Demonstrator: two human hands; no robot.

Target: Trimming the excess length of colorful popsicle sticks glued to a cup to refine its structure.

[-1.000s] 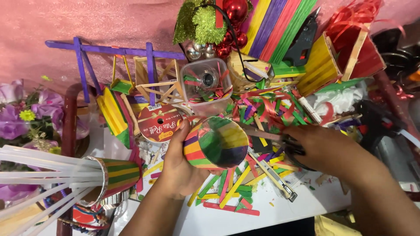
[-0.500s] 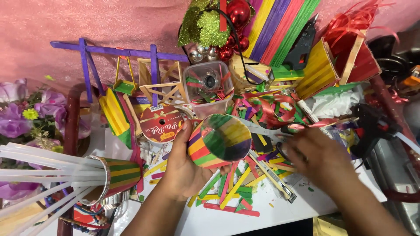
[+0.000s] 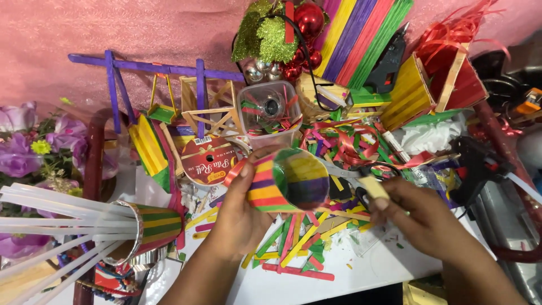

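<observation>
The small round cup built from coloured wooden craft sticks (image 3: 288, 182) looks nearly whole. Its wall of striped sticks in yellow, purple, red, orange and green stands closed all the way round as far as I can see, and the bottom seems filled in with flat sticks, green, yellow and purple. What is left, I would judge, is one more piece. The left hand (image 3: 240, 220) is curled round the cup from the side, thumb across the stripes, holding it tilted above the white desk (image 3: 361, 274) with its mouth turned toward the person. The right hand (image 3: 420, 217) pinches a short pale bare-wood stick piece (image 3: 372, 186) between thumb and fingers, just beside the cup's rim but not touching it. Whether glue is on it I cannot tell.

Below the cup lies a loose heap of coloured sticks and offcuts (image 3: 296, 243). A black glue gun (image 3: 480, 164) sits to the right, well apart from the hands. To the left, a second striped stick cup wrapped in foil tape (image 3: 149, 226) lies on its side holding long clear glue rods (image 3: 56, 214). Behind stand a clear plastic tub (image 3: 268, 110) and a red ribbon spool (image 3: 209, 161).
</observation>
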